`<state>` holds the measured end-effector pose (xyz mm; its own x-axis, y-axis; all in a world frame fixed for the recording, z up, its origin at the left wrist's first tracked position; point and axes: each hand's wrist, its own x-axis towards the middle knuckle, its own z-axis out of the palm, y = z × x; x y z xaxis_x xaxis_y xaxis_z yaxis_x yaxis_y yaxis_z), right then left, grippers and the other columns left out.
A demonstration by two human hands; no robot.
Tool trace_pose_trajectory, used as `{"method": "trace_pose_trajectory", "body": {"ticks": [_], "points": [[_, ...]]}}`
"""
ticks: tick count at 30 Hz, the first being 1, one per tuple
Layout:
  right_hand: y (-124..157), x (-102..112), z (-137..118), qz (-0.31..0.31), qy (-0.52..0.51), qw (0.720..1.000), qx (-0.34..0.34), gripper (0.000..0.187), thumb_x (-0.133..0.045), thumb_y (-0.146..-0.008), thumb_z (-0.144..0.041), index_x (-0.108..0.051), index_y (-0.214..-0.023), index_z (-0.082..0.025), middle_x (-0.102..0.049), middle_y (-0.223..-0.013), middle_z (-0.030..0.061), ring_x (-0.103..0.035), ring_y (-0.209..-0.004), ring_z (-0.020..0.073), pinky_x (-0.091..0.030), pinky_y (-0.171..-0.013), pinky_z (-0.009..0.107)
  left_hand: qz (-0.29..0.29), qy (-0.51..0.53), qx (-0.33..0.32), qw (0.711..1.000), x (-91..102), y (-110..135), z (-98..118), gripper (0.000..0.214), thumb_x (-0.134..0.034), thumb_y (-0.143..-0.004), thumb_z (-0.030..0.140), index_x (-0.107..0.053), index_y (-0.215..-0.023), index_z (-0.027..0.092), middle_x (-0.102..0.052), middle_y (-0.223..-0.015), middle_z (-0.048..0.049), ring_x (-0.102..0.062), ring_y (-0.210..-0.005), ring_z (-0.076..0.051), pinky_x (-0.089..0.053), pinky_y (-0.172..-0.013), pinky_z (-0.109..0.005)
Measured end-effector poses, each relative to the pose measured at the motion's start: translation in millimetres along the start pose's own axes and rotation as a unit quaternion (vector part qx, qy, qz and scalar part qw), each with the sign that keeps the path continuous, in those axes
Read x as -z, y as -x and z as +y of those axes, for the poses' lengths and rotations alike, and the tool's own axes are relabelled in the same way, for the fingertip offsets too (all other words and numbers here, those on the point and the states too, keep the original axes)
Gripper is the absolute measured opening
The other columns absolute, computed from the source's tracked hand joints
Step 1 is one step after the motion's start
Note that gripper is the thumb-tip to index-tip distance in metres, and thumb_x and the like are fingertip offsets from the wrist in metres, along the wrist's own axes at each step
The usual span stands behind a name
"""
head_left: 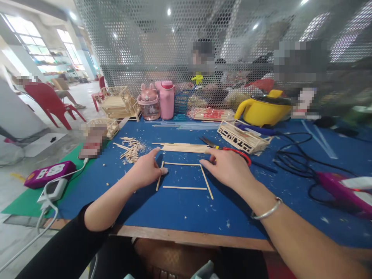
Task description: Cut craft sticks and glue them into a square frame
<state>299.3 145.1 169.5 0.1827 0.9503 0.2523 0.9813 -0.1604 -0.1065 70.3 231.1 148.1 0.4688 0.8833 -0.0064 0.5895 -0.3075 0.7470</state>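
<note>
Four thin wooden sticks lie as a rough open rectangle on the blue tabletop: a far stick (183,164), a near stick (184,188), a left stick (158,183) and a right stick (207,184). My left hand (147,168) is open beside the left stick, its thumb over that stick and its index finger by a row of longer sticks (186,148). On the other side, my right hand (228,166) is open, thumb near the far right corner, index finger at the row's right end. Red-handled scissors (238,153) lie partly behind that hand.
Short stick offcuts (130,151) are heaped at left. A small wooden frame model (244,137) and a yellow pot (263,110) stand at right, near black cables (296,155). Pink bottles, clear glue sticks (188,126) and a perforated metal screen (151,46) are at the back.
</note>
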Motion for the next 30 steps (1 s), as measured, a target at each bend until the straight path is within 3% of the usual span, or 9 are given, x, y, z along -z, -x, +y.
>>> {"method": "trace_pose_trajectory", "body": {"ticks": [4, 7, 10, 12, 15, 22, 30], "points": [[8.8, -4.1, -16.5, -0.031, -0.070, 0.989, 0.129, 0.022, -0.053, -0.082, -0.035, -0.067, -0.095, -0.024, -0.069, -0.087, 0.0032, -0.061, -0.077, 0.0184, -0.041, -0.066, 0.028, -0.018, 0.009, 0.007, 1.000, -1.6, 0.0, -0.1, 0.086, -0.071, -0.060, 0.031, -0.035, -0.136, 0.012, -0.063, -0.050, 0.0029, -0.056, -0.044, -0.017, -0.035, -0.046, -0.024], [12.2, -7.4, -21.4, -0.036, -0.093, 0.978, 0.185, 0.022, -0.048, -0.086, -0.029, -0.067, -0.095, -0.022, -0.067, -0.089, 0.0045, -0.060, -0.083, 0.0184, -0.041, -0.070, 0.028, -0.007, -0.031, 0.007, 0.999, 5.7, -2.2, -2.1, 0.079, -0.068, -0.065, 0.037, -0.038, -0.134, 0.013, -0.061, -0.048, 0.0038, -0.055, -0.043, -0.017, -0.035, -0.047, -0.025], [14.2, -8.7, -23.1, -0.035, -0.101, 0.971, 0.216, 0.023, -0.047, -0.087, -0.029, -0.067, -0.094, -0.021, -0.065, -0.085, 0.0050, -0.057, -0.081, 0.0181, -0.041, -0.070, 0.028, 0.031, -0.091, -0.003, 0.995, 17.0, -4.7, -4.9, 0.048, -0.060, -0.072, 0.040, -0.058, -0.114, 0.017, -0.061, -0.052, 0.0021, -0.055, -0.045, -0.016, -0.037, -0.051, -0.025], [16.2, -7.8, -25.1, -0.045, -0.114, 0.962, 0.246, 0.022, -0.050, -0.086, -0.032, -0.067, -0.092, -0.021, -0.063, -0.083, 0.0048, -0.056, -0.080, 0.0177, -0.040, -0.071, 0.029, 0.022, -0.117, -0.015, 0.993, 20.9, -4.8, -4.4, 0.031, -0.057, -0.074, 0.041, -0.066, -0.095, 0.020, -0.062, -0.056, 0.0008, -0.056, -0.048, -0.015, -0.037, -0.053, -0.025], [20.0, -6.3, -30.6, -0.070, -0.134, 0.943, 0.295, 0.020, -0.055, -0.083, -0.035, -0.067, -0.091, -0.021, -0.062, -0.080, 0.0045, -0.054, -0.078, 0.0172, -0.039, -0.072, 0.030, -0.008, -0.145, -0.024, 0.989, 16.7, -1.9, 1.1, 0.028, -0.057, -0.073, 0.047, -0.065, -0.077, 0.020, -0.062, -0.057, 0.0002, -0.055, -0.051, -0.015, -0.035, -0.052, -0.025], [22.1, -10.4, -36.5, -0.080, -0.132, 0.942, 0.299, 0.019, -0.053, -0.085, -0.032, -0.067, -0.091, -0.020, -0.061, -0.079, 0.0043, -0.054, -0.078, 0.0164, -0.038, -0.074, 0.031, -0.011, -0.135, -0.017, 0.991, -5.3, 2.5, 3.3, 0.023, -0.062, -0.068, 0.036, -0.051, -0.081, 0.021, -0.061, -0.059, 0.0010, -0.055, -0.054, -0.016, -0.033, -0.051, -0.024], [22.3, -11.0, -35.5, -0.112, -0.123, 0.938, 0.305, 0.018, -0.053, -0.085, -0.030, -0.068, -0.087, -0.020, -0.060, -0.077, 0.0040, -0.053, -0.076, 0.0159, -0.036, -0.072, 0.030, 0.012, -0.120, -0.027, 0.992, -7.6, 3.9, 8.0, 0.023, -0.061, -0.069, 0.023, -0.046, -0.086, 0.022, -0.061, -0.061, 0.0041, -0.057, -0.059, -0.015, -0.036, -0.055, -0.024]]}}
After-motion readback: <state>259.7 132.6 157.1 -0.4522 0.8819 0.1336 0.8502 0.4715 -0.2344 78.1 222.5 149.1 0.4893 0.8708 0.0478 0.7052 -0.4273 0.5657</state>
